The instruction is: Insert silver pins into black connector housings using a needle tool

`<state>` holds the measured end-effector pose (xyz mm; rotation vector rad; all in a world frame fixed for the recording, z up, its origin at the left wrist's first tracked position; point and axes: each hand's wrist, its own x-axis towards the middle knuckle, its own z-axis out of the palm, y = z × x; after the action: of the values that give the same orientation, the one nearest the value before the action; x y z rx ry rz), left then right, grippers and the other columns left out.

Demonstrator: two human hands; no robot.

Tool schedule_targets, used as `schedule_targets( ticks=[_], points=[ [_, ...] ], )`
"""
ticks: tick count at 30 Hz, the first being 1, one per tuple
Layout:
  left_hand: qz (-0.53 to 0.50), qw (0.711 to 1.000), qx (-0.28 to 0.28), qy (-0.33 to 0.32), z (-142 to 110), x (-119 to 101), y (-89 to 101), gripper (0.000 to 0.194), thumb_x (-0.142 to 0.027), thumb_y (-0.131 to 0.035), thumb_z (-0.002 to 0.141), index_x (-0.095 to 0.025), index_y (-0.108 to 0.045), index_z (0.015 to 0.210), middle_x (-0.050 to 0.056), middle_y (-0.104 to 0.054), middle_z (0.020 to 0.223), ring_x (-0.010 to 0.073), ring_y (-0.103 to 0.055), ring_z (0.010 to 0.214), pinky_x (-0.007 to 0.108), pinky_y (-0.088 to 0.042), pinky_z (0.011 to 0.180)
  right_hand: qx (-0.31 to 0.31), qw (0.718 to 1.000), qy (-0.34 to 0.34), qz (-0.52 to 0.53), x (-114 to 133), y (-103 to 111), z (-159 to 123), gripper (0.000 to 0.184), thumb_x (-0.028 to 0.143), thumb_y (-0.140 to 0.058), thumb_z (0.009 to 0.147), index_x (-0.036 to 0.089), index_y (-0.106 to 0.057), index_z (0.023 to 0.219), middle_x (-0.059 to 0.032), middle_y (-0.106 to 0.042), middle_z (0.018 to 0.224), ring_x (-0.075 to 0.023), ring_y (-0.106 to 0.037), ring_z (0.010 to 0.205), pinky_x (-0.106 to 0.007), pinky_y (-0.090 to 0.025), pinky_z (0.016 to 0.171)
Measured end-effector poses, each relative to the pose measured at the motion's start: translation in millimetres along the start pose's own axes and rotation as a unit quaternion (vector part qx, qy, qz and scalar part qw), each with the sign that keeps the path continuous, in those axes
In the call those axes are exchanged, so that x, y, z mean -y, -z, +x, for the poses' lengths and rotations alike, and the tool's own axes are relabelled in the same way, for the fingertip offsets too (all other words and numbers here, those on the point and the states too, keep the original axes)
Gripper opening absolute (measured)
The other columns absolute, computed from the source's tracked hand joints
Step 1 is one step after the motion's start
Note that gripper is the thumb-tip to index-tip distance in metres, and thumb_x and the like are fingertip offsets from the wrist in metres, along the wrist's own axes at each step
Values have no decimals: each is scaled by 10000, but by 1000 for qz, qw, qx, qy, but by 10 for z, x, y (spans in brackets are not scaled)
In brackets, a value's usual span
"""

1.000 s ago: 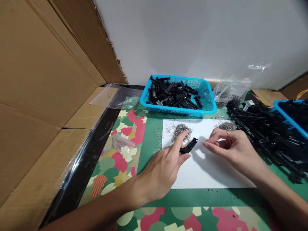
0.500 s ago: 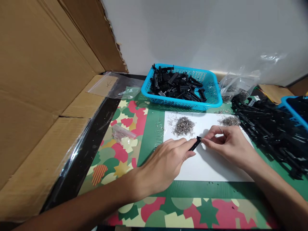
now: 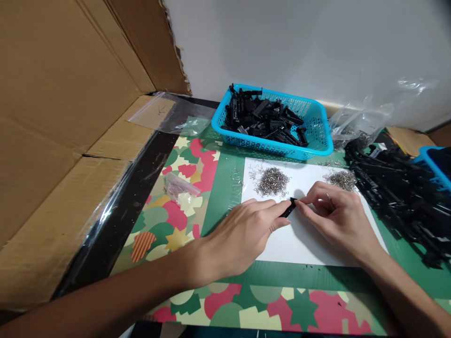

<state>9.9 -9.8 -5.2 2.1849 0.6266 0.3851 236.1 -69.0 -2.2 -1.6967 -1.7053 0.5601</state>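
Observation:
My left hand (image 3: 246, 234) is closed on a small black plastic connector (image 3: 289, 208), holding it low over the white sheet (image 3: 310, 244). My right hand (image 3: 334, 218) pinches at the connector's far tip, fingers pressed together; a thin metal clip shows between its fingers near the knuckles. Two heaps of small metal clips lie on the sheet just beyond the hands, one heap (image 3: 272, 180) at the left and another heap (image 3: 340, 178) at the right.
A blue basket (image 3: 317, 141) of black connectors stands at the back. A big pile of black parts (image 3: 398, 192) and a second blue basket (image 3: 433, 164) lie right. Clear plastic bags (image 3: 359, 122) sit behind. Cardboard walls (image 3: 63, 103) rise on the left. A small bag (image 3: 179, 185) lies on the patterned mat.
The hands came together: the connector, first held apart from my right hand, now meets its fingertips. The head moved, shifting the scene slightly.

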Motion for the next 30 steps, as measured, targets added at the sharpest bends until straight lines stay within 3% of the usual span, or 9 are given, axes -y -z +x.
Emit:
schedule_targets(
  ticks=[8,10,13,15,18,23,25,27,30],
  points=[
    [5,1000,5,10,7,7,4,336,-188,-494,1147,-217,-615,1460,92,-772,1283,276,-734,1166,398,-567,965,92,991,-84,51,-29,127,45,325,463,-705,983,195,-796,823,-36,-711,718,-129,-481,533,-278,-305,461],
    [5,1000,3,10,5,11,4,336,-208,-488,1154,-217,-610,1467,91,-766,1303,277,-727,1186,405,-565,982,74,990,-113,49,-64,150,30,422,545,-682,998,188,-819,818,-25,-665,620,-115,-424,475,-280,-274,441],
    [11,1000,2,3,0,13,4,334,-223,-476,1160,-216,-610,1466,91,-756,1323,277,-716,1210,412,-561,1004,-24,987,-124,97,-115,163,-3,527,594,-608,1037,188,-829,786,-18,-572,518,-120,-403,453,-289,-293,452],
    [21,1000,5,5,-4,13,8,332,-242,-472,1164,-214,-615,1462,91,-758,1293,277,-722,1178,413,-568,984,-67,970,-118,202,-131,171,-13,530,592,-564,1053,194,-850,852,-57,-656,606,-156,-505,500,-299,-352,459],
    [33,999,5,1,-4,14,17,316,-267,-487,1160,-210,-637,1433,84,-757,1220,272,-735,1106,403,-581,930,-53,933,-113,338,-127,187,7,514,595,-562,1030,188,-857,924,-135,-785,863,-230,-668,656,-321,-444,471],
    [25,999,-17,-16,13,24,21,285,-272,-524,1150,-204,-663,1389,76,-759,1221,263,-732,1117,387,-580,946,61,881,-202,424,-108,166,100,606,702,-489,1016,180,-795,1019,-50,-675,550,-172,-508,363,-291,-372,356],
    [27,999,-19,-17,19,27,19,290,-273,-533,1147,-203,-660,1398,77,-761,1217,263,-731,1116,388,-583,943,95,854,-236,455,-107,140,139,572,713,-538,979,190,-764,934,-57,-693,576,-191,-577,394,-296,-426,359],
    [27,999,-18,-13,21,26,20,293,-273,-531,1147,-200,-663,1399,79,-758,1204,258,-733,1096,382,-590,918,87,843,-249,469,-105,120,163,509,694,-635,931,197,-740,887,-65,-721,640,-197,-634,466,-291,-474,391],
    [21,1000,-17,-9,17,19,28,299,-267,-526,1148,-189,-665,1401,83,-751,1202,254,-731,1095,380,-592,917,56,846,-242,472,-95,119,157,384,586,-792,859,217,-687,863,-17,-678,606,-163,-569,430,-270,-437,384]
  ],
)
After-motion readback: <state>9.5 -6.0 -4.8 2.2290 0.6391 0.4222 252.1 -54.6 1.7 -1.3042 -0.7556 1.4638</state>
